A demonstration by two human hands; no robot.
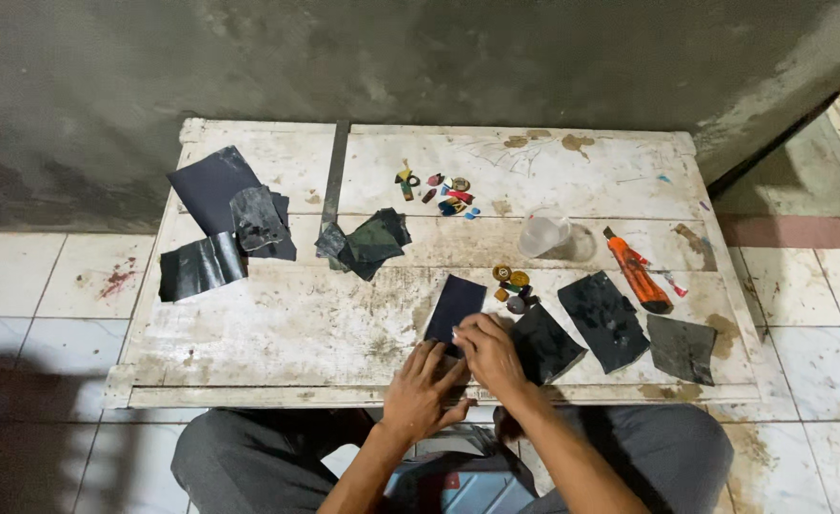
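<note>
My left hand [422, 388] lies flat on the near part of a worn white table [277, 324], pressing the lower end of a dark sandpaper sheet [456, 303]. My right hand [489, 352] sits just to its right, fingertips pinched on something small against that sheet; what it holds is too small to make out. A cluster of small round pieces [512, 286] lies just beyond my right hand. Another dark sheet [545, 345] rests right of my right wrist.
More dark sheets lie at the far left [215, 214], centre [367, 243] and right [605, 319], [681, 347]. A clear plastic cup [542, 232], an orange-handled tool [637, 273] and small coloured pieces [444, 190] sit farther back. Behind stands a concrete wall; tiled floor surrounds the table.
</note>
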